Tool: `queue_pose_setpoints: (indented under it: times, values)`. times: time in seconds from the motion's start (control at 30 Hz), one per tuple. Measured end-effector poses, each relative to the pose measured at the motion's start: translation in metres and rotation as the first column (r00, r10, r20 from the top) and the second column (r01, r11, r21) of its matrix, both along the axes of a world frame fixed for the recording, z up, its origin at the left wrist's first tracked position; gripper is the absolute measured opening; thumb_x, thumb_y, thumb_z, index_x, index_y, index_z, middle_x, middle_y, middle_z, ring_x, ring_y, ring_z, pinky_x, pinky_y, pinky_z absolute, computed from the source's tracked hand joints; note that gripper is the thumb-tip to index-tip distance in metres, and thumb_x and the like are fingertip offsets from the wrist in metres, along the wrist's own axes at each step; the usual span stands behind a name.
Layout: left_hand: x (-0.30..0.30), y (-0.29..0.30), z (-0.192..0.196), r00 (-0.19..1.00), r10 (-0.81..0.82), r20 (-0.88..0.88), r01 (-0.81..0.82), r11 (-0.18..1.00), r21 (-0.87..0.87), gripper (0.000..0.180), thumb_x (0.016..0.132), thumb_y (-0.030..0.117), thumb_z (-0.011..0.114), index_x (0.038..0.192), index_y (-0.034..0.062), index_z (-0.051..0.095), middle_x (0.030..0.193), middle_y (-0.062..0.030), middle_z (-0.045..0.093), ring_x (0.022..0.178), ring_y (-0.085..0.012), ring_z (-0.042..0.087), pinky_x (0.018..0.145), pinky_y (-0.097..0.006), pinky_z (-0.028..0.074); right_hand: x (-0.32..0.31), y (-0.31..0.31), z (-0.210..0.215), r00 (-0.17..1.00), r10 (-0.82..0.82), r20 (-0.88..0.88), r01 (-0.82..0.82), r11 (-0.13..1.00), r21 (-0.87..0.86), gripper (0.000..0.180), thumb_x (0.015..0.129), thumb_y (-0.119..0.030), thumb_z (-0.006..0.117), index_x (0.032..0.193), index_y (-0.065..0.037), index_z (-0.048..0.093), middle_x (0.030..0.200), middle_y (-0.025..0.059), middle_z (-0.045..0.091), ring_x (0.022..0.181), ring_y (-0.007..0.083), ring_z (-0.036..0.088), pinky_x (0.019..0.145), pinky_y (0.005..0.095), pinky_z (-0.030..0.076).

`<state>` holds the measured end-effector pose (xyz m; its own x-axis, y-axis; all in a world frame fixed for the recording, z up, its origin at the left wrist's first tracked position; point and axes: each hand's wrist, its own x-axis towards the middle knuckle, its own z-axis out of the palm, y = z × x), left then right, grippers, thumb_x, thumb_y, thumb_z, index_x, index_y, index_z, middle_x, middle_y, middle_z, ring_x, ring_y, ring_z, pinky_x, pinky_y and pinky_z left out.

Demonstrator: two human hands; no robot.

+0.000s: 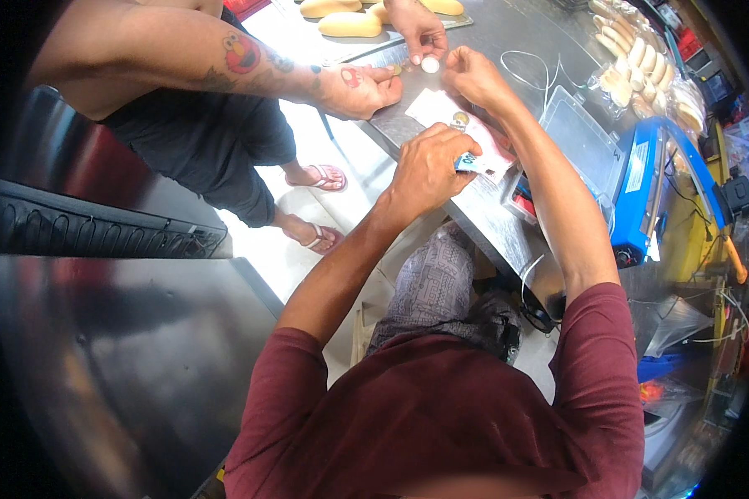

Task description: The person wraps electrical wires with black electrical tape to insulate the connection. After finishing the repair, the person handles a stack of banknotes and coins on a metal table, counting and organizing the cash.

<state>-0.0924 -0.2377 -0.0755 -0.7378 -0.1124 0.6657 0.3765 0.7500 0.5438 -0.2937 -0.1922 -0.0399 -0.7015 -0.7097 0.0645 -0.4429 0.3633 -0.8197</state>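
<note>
My left hand (429, 170) is closed on a folded blue banknote (467, 162) above the near edge of the metal table. Right beside it lie a pinkish sheet, perhaps another banknote (493, 150), and a coin (460, 121). Farther off, my right hand (477, 76) has its fingertips pressed together; whatever they hold is too small to make out. Just left of them, another person's far hand (420, 32) has a white round object (429, 64) at its fingertips. That person's nearer hand (362, 90) rests palm-up by the table edge, with a coin (397, 70) at its fingers.
Yellow elongated buns (349, 24) sit on a tray at the far side. A clear plastic box (578, 141) and a blue bag sealer (638, 195) stand to the right, with bagged rolls (641, 62) beyond. A loose white cable (528, 56) curls on the metal table (508, 27).
</note>
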Motion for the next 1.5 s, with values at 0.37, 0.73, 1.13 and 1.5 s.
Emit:
queue_pose_setpoints:
  times: [0.37,0.73,1.13,1.5]
  values:
    - [0.003,-0.004,-0.003,0.999,-0.034,-0.006,0.034,0.999,-0.042,0.030,0.071,0.011,0.089,0.097,0.0097,0.073,0.094,-0.0098,0.073,0.095,-0.0316,0.070,0.080,-0.041,0.056,0.000,0.053,0.020,0.925,0.379,0.011,-0.364,0.881,0.302,0.046,0.079,-0.026,0.087,0.113,-0.001,0.069,0.089,0.0028,0.066,0.082,0.0157,0.063,0.073,0.0324,0.049]
    - [0.002,-0.002,0.000,1.000,-0.019,0.003,0.019,1.000,-0.021,0.029,0.072,0.011,0.089,0.096,0.0101,0.073,0.092,-0.0089,0.073,0.093,-0.0294,0.071,0.080,-0.040,0.057,-0.005,0.057,0.006,0.922,0.349,0.167,-0.374,0.913,0.160,0.033,0.082,-0.007,0.082,0.113,0.001,0.074,0.081,-0.0033,0.063,0.078,0.0098,0.059,0.074,0.0256,0.049]
    - [0.002,-0.003,-0.003,1.000,-0.001,-0.007,0.000,0.999,-0.050,0.031,0.071,0.014,0.090,0.096,0.0110,0.073,0.093,-0.0062,0.073,0.093,-0.0281,0.071,0.079,-0.039,0.057,0.004,0.058,0.008,0.948,0.287,0.137,-0.308,0.937,0.166,0.025,0.089,-0.009,0.078,0.111,0.002,0.077,0.093,0.0044,0.074,0.080,0.0108,0.065,0.072,0.0273,0.053]
    - [0.003,-0.001,0.002,0.999,-0.005,-0.034,0.004,0.999,-0.050,0.033,0.073,0.024,0.093,0.097,0.0107,0.075,0.092,-0.0071,0.074,0.090,-0.0276,0.071,0.077,-0.039,0.058,0.021,0.062,0.015,0.965,0.262,0.013,-0.259,0.945,0.201,0.032,0.080,-0.009,0.086,0.109,0.000,0.077,0.085,-0.0020,0.066,0.075,0.0102,0.059,0.068,0.0273,0.048]
